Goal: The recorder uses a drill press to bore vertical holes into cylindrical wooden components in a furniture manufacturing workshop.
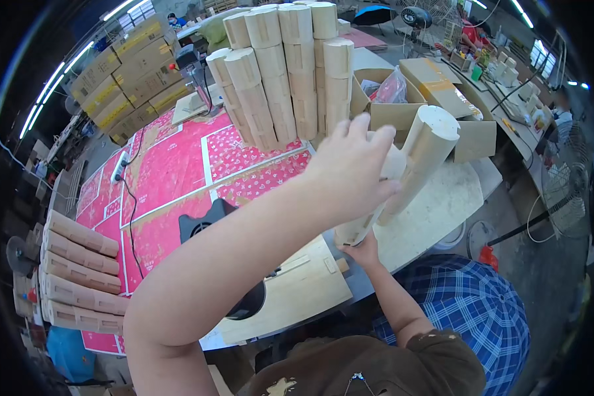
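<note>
The right hand (pixel 362 252) grasps a wooden cylinder (pixel 355 231), the left hand (pixel 351 170) spans it, grip impossible to tell, and print-marked cardboard cartons (pixel 133 71) stand far left.

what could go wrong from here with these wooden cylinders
The wooden cylinder between the hands could slip: the right hand is low at its base, and the left hand has its fingers spread. It might also bump the tall column standing close beside it. The stacked cylinders beyond stand several high, so a knock from the left hand could topple them.
</note>
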Tool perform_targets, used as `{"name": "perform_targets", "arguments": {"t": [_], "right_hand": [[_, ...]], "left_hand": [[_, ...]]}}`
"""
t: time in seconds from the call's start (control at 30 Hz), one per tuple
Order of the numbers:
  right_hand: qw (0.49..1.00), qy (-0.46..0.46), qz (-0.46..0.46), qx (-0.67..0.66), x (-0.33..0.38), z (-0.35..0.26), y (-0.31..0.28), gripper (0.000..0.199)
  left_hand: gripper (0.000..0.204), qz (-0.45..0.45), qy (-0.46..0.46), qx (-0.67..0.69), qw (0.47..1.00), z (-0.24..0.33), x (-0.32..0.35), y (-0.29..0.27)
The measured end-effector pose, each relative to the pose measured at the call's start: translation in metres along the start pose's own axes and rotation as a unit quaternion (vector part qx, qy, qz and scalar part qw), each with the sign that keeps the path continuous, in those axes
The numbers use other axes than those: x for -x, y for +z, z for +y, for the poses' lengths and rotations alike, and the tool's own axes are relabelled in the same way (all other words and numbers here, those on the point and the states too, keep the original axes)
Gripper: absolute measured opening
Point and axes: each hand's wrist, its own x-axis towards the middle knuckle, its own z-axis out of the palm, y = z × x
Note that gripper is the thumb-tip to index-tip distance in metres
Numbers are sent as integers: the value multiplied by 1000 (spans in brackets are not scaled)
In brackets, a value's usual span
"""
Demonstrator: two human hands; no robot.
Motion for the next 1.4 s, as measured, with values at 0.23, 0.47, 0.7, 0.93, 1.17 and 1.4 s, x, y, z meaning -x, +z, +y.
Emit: {"name": "perform_targets", "arguments": {"t": [0.23,0.47,0.7,0.93,1.17,1.4], "right_hand": [[1000,8,17,13,4,7,3,65],[998,4,22,57,6,15,2,71],[994,-19,-29,106,9,-17,-31,101],[955,-260,140,9,-32,-201,-99,88],[952,-225,64,200,-85,-264,-74,89],[959,-262,40,106,-79,-250,-81,76]], "left_hand": [[53,216,44,21,975,32,103,-54],[53,338,-67,53,937,82,262,-28],[62,399,-226,152,875,115,393,32],[38,427,-354,307,773,124,450,87],[33,414,-328,400,749,125,461,143],[30,349,-351,448,744,112,456,189]]}}
